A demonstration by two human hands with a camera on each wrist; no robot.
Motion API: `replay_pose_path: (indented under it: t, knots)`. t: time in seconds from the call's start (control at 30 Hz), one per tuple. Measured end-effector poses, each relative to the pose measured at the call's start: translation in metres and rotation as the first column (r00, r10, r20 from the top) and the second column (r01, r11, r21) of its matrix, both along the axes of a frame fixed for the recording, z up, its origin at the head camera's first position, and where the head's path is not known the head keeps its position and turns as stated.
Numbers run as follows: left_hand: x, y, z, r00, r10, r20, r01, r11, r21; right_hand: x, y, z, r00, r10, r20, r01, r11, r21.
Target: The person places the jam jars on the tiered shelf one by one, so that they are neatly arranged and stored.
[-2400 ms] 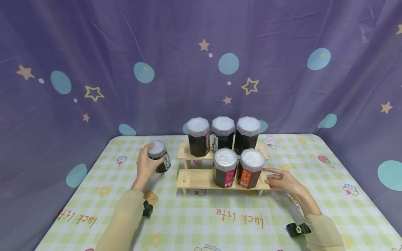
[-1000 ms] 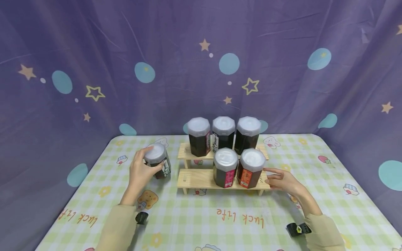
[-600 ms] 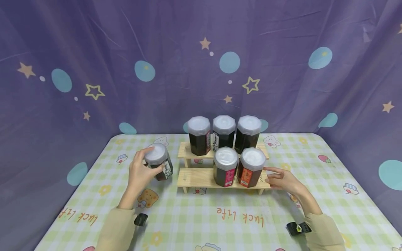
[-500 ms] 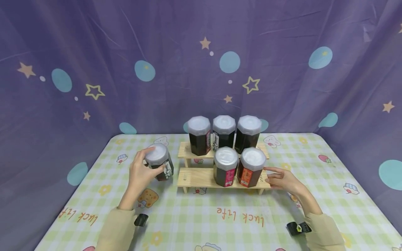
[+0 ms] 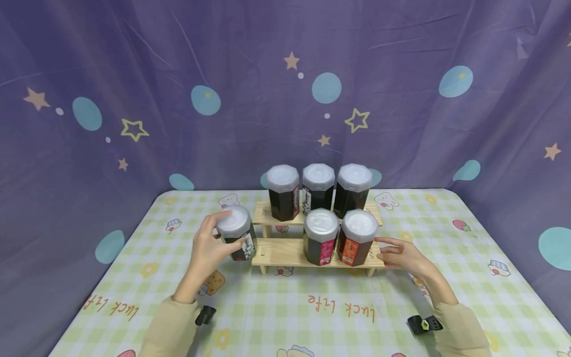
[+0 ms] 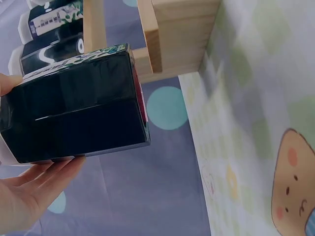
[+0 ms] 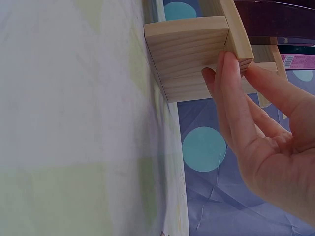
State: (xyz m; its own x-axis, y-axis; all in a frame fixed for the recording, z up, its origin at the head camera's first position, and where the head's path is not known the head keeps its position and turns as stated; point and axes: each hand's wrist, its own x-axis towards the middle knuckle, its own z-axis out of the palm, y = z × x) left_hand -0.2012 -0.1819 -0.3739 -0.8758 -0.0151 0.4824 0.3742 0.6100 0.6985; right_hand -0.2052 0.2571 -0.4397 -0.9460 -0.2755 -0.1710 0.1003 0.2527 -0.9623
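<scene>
My left hand (image 5: 208, 250) grips a dark octagonal jar (image 5: 244, 243) with a frosted lid, thumb on one side and fingers on the other. In the left wrist view this jar (image 6: 74, 105) is held clear of the table, at the left end of a two-step wooden rack (image 5: 281, 253). On the lower step stand a jar with a pink label (image 5: 319, 248) and one with an orange label (image 5: 354, 248). Bare wood shows to their left. My right hand (image 5: 406, 259) pinches the right end of the lower step; in the right wrist view the fingers (image 7: 230, 83) touch the board's end.
Three dark jars (image 5: 283, 203) stand in a row on the upper step. A checked cloth (image 5: 285, 327) covers the table, and a purple curtain (image 5: 250, 124) hangs behind it. Black wrist straps (image 5: 424, 325) show beside the sleeves.
My left hand first shifted nearer with the jar, then carried it rightward to the rack's left end. The jar's label turned more toward the front. My right hand has stayed put.
</scene>
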Motion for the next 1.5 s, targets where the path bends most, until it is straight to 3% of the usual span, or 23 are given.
replay_pose_path:
  t: [0.3, 0.73, 1.2, 1.5]
  knots:
    - [0.003, 0.018, 0.004, 0.998, -0.057, 0.018, 0.057, 0.998, 0.02, -0.001, 0.0, 0.0, 1.0, -0.004, 0.006, 0.004, 1.0, 0.008]
    - [0.001, 0.041, -0.001, 0.992, -0.12, -0.047, 0.122, 0.992, 0.029, -0.001, 0.0, 0.001, 1.0, -0.01, 0.007, 0.01, 1.0, 0.013]
    - [-0.002, 0.058, -0.005, 0.984, -0.165, -0.07, 0.165, 0.986, -0.01, -0.001, 0.002, -0.002, 1.0, -0.001, -0.005, 0.001, 1.0, 0.016]
    - [-0.005, 0.067, -0.008, 0.975, -0.207, -0.077, 0.209, 0.978, 0.014, -0.001, 0.002, -0.003, 1.0, -0.009, 0.003, 0.009, 1.0, 0.024]
